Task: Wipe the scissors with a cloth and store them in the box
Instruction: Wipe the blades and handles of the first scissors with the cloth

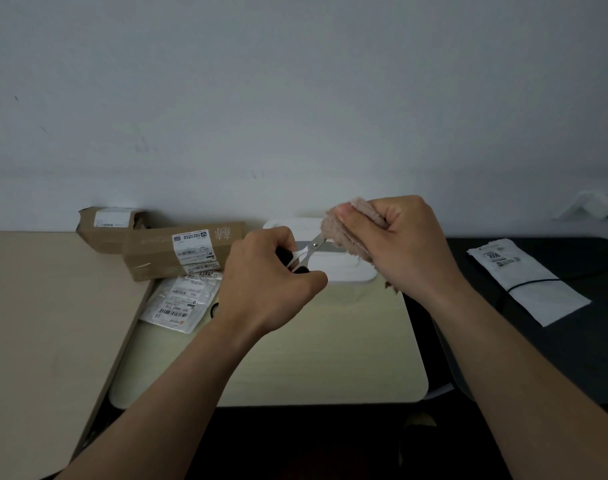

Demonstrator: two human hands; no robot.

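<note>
My left hand point(268, 275) grips the black-and-white handles of the scissors point(309, 252), held above the table with the steel blades pointing up and right. My right hand point(399, 244) holds a fuzzy pinkish-brown cloth point(344, 233) folded round the blade tips, thumb pressed on top of it. The tips are hidden inside the cloth. Behind both hands a white box point(347, 271) with a closed lid sits on the pale table; its left part is hidden by my left hand.
Two cardboard parcels point(178, 249) lie at the back left by the wall, with labelled plastic mailers point(181, 303) in front of them. A white mailer point(524, 282) and a black cable lie on the dark surface at right. A wooden board point(36, 323) is at left.
</note>
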